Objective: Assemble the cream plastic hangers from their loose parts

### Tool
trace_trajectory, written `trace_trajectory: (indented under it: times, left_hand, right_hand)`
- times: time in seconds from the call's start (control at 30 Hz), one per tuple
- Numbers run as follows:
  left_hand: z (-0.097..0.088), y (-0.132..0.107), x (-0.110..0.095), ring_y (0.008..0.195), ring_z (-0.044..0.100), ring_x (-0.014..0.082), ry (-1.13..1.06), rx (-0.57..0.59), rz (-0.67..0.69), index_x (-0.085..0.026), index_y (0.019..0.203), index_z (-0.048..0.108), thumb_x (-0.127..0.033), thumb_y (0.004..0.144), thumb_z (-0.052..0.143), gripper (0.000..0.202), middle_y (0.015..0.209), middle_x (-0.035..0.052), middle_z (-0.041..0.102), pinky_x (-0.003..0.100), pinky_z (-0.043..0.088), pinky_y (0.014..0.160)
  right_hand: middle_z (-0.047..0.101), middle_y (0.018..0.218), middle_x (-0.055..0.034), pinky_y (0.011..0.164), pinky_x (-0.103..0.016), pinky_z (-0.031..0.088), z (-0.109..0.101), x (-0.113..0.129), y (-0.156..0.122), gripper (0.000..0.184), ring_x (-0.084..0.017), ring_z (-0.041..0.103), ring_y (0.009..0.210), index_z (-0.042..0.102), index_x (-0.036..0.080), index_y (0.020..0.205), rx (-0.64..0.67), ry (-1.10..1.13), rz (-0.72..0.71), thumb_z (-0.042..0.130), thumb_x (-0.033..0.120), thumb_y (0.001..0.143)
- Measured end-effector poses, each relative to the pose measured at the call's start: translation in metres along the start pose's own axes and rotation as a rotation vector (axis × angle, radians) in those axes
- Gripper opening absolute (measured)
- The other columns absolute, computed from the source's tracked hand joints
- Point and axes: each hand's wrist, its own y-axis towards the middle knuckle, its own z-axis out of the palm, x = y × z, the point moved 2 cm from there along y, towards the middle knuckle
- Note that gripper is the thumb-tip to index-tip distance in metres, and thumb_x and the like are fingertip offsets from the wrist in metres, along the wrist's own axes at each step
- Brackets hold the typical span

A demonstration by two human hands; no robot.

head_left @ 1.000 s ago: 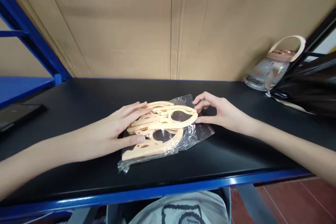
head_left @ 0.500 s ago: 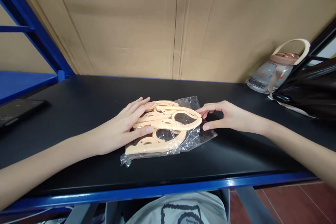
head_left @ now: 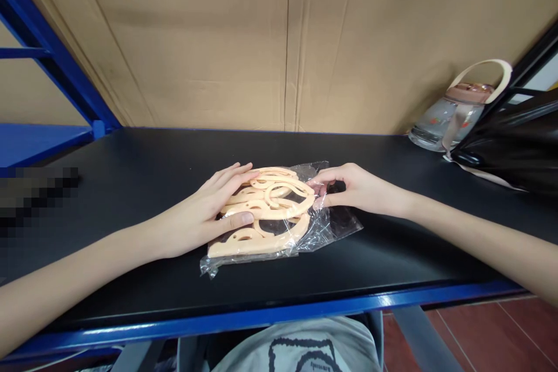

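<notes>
Several peach plastic folding hangers point(head_left: 288, 209) lie stacked in a clear plastic bag point(head_left: 333, 232) on a black tabletop. My left hand point(head_left: 213, 203) rests flat over their left ends, fingers stretched and thumb apart. At the right end of the upper hanger is my right hand point(head_left: 340, 189), its thumb and fingers bent close around that end. The fingertips are partly hidden, so their exact contact is hard to see. Loose, creased film spreads out below and beyond the right hand.
A clear water bottle point(head_left: 453, 116) with a pink lid and pale handle stands at the back right, beside a shiny black item point(head_left: 518, 151). Cardboard point(head_left: 209, 40) closes off the back. A blue metal frame point(head_left: 65, 70) rises at left. A pixelated patch covers the far left.
My right hand has moved left, and the upper hanger's right end has slid left with it. The left hand stays on the hangers. The view has shifted slightly.
</notes>
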Motion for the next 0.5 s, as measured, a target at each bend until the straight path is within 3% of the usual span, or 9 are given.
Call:
trace_trajectory:
  times: [0.2, 0.33, 0.5]
  left_hand:
    - [0.002, 0.004, -0.002, 0.139, 0.026, 0.0335, -0.088, -0.095, 0.043, -0.025, 0.140, 0.035, -0.063, 0.079, 0.056, 0.075, 0.152, 0.0087, 0.032, 0.051, 0.029, 0.112]
    - [0.000, 0.008, -0.001, 0.138, 0.029, 0.0342, -0.078, -0.106, 0.024, -0.024, 0.138, 0.038, -0.065, 0.076, 0.057, 0.077, 0.150, 0.0096, 0.035, 0.051, 0.032, 0.110]
    - [-0.007, 0.007, -0.013, 0.142, 0.021, 0.0349, 0.079, -0.003, 0.028, -0.027, 0.147, 0.027, -0.064, 0.080, 0.053, 0.081, 0.155, 0.0073, 0.028, 0.058, 0.016, 0.115]
  right_hand:
    - [0.065, 0.073, 0.0007, 0.065, -0.026, 0.045, 0.015, -0.002, 0.009, 0.031, -0.012, 0.056, 0.067, 0.071, 0.017, 0.092, -0.134, 0.062, 0.021, 0.075, 0.036, 0.069]
    - [0.058, 0.067, 0.0026, 0.058, -0.024, 0.042, 0.024, -0.003, 0.016, 0.034, -0.010, 0.050, 0.062, 0.069, 0.016, 0.087, -0.157, 0.172, 0.037, 0.077, 0.040, 0.065]
    - [0.061, 0.071, 0.0012, 0.063, -0.026, 0.043, 0.015, -0.003, 0.010, 0.028, -0.012, 0.053, 0.065, 0.068, 0.017, 0.087, -0.143, 0.075, 0.002, 0.073, 0.039, 0.070]
